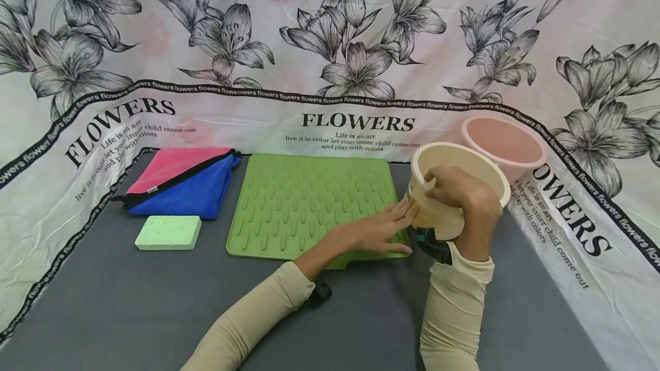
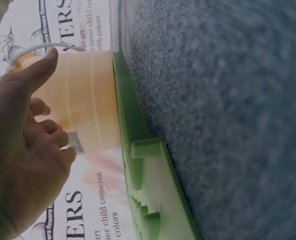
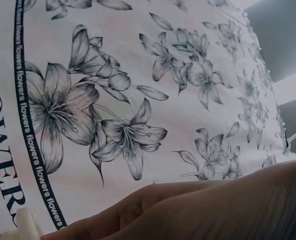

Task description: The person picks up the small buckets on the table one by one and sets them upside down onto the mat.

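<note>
A cream plastic tub (image 1: 435, 216) stands over the right end of a green ridged mat (image 1: 314, 205), tilted slightly in the head view. My right hand (image 1: 466, 193) reaches over it and grips its rim on the left side; some fingertips are hidden. In the right wrist view only the back of that hand (image 3: 188, 210) and a bit of pale rim (image 3: 27, 224) show. Against the tub's lower left side, my left hand (image 1: 378, 231) lies with fingers extended, above the mat's right edge. The left wrist view shows its thumb raised beside the tub wall (image 2: 95, 100).
Behind the tub on the right stands a pink tub (image 1: 505, 142). Left of the mat lie a folded pink and blue cloth (image 1: 183, 185) with black edging and a pale green sponge (image 1: 168, 232). A flower-printed sheet (image 1: 247, 116) hangs behind the dark grey table (image 1: 206, 291).
</note>
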The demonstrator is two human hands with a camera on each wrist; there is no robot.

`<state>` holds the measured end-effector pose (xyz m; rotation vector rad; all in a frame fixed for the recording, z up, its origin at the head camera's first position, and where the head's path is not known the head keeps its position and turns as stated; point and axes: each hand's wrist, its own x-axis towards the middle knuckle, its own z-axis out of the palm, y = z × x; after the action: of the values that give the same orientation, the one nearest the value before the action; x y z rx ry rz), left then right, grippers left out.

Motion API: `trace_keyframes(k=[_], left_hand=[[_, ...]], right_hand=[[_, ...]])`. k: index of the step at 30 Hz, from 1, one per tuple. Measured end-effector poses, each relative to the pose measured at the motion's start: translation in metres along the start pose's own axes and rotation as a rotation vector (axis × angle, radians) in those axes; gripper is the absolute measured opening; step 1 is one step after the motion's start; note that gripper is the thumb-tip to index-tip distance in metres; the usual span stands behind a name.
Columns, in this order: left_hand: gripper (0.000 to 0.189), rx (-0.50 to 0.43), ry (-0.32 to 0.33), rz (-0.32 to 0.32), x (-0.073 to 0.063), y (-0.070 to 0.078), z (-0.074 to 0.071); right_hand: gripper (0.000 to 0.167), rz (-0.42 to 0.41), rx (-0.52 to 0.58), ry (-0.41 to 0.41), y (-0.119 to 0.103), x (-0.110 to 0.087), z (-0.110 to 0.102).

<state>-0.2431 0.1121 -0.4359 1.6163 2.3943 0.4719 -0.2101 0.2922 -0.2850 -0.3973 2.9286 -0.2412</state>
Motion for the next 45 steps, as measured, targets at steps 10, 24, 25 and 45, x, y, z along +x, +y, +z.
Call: trace_keyframes(k=[10, 24, 25, 45], left_hand=[[0.092, 0.011, -0.012, -0.030, -0.002, 0.003, 0.001], [0.091, 0.083, -0.017, -0.064, -0.002, 0.002, -0.002], [0.091, 0.076, -0.017, -0.067, -0.003, 0.002, -0.002], [0.099, 0.089, 0.040, -0.073, -0.006, 0.000, 0.000]], right_hand=[[0.020, 0.025, 0.036, -0.015, 0.004, -0.003, 0.001], [0.024, 0.041, 0.048, -0.037, 0.004, -0.006, -0.003], [0.026, 0.040, 0.047, -0.041, 0.004, -0.006, -0.002], [0.034, -0.016, -0.085, 0.104, -0.003, -0.013, -0.005]])
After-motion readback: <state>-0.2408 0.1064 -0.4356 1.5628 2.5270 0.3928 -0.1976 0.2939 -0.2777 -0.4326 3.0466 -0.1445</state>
